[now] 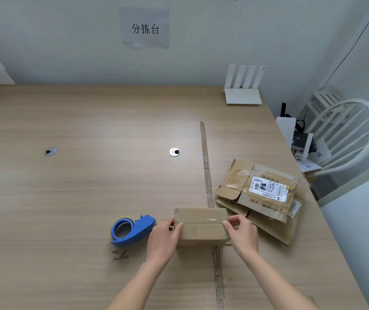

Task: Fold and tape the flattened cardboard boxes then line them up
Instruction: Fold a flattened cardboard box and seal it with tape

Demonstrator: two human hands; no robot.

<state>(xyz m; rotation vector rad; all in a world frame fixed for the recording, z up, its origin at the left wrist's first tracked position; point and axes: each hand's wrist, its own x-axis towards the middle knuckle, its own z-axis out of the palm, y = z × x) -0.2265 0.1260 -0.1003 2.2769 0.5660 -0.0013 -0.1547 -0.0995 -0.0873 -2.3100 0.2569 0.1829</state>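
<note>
two bare forearms show from the lower edge of the view, with no sleeves visible on either. the left hand (pixel 164 238) and the right hand (pixel 242 234) wear no gloves, rings, watch or bands. fingernails look short and unpainted.

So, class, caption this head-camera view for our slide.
Both hands, left hand and right hand, grip a taped cardboard box beside a blue tape dispenser.

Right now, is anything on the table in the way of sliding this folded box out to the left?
Yes. The blue tape dispenser lies immediately left of the folded box, beside the left hand. Beyond it, nothing visible stands on that side of the table.
</note>
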